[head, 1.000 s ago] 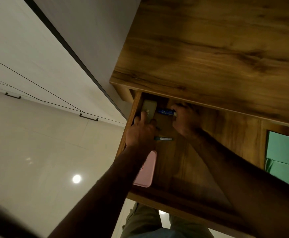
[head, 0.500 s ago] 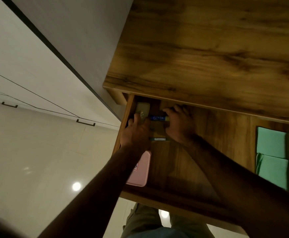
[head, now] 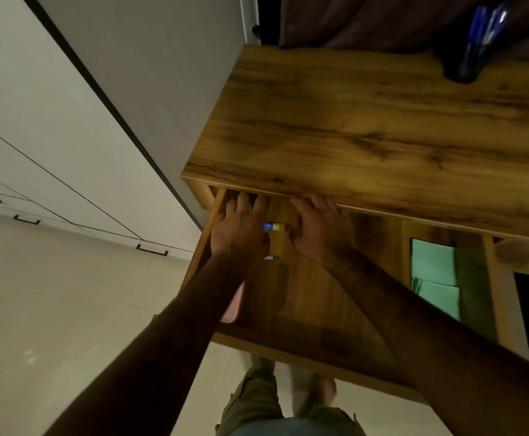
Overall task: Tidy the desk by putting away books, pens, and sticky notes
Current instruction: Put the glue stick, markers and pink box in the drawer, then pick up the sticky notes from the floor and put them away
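Both my hands reach into the open wooden drawer (head: 307,341) under the desk top (head: 382,136). My left hand (head: 241,229) lies flat at the drawer's back left corner, fingers spread. My right hand (head: 323,229) is beside it, fingers stretched under the desk edge. A blue and yellow marker (head: 273,227) lies between the hands, both ends hidden behind them. A thin green pen (head: 272,258) lies just nearer me. Green sticky notes (head: 433,262) sit in the right compartment. My left forearm hides most of a pink pad (head: 233,306).
A dark pen holder (head: 467,48) with blue pens stands at the desk's back right. A dark cloth (head: 367,20) hangs behind the desk. A grey wall (head: 146,73) runs along the left, with tiled floor (head: 68,294) below. My legs show under the drawer.
My view has tilted up, showing more of the desk top and the pen holder. My left hand has spread over the pale pad in the corner. My right hand's fingers have flattened.
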{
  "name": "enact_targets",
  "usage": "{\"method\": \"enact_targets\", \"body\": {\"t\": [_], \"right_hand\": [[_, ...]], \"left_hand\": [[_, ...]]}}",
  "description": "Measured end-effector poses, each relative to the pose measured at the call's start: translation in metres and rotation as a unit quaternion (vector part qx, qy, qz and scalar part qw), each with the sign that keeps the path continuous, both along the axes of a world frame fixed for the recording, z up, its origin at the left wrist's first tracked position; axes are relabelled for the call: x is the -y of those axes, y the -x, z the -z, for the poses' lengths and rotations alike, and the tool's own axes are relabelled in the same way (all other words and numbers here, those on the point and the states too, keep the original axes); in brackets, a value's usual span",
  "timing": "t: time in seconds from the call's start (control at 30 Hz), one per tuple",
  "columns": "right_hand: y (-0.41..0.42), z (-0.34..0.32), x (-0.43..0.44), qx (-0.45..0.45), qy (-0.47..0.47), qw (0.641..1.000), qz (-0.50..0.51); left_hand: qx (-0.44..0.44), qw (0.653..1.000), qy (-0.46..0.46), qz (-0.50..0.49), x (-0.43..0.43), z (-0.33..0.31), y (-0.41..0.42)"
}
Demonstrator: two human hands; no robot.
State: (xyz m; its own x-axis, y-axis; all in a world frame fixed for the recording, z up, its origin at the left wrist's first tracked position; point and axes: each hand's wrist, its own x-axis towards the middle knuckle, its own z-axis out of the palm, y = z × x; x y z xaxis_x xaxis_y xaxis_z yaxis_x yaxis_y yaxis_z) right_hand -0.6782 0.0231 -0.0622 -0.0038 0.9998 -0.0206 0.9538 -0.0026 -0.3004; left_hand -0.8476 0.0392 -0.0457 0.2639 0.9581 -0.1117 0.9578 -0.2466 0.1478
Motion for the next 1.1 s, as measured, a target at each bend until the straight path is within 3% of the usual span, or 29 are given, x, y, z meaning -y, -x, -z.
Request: {"method": "enact_targets", "body": {"t": [0.33, 0.67, 0.87, 1.1], "right_hand": [[-0.027, -0.047, 0.046, 0.019, -0.032, 0.998, 0.059], [-0.023, -0.067, 0.119, 0.021, -0.023, 0.969, 0.244], [-0.035, -0.071, 0.209, 0.023, -0.031, 0.928, 0.370], [-0.056, -0.071, 0.344, 0.014, -0.052, 0.856, 0.513]], "left_hand": [[-0.018, 0.996, -0.058, 0.067, 0.022, -0.039, -0.034], [0.017, 0.970, -0.087, 0.226, 0.039, -0.061, -0.056], [0.029, 0.926, -0.112, 0.360, 0.096, -0.063, -0.094], [0.048, 0.855, -0.102, 0.506, 0.204, -0.067, -0.157]]}}
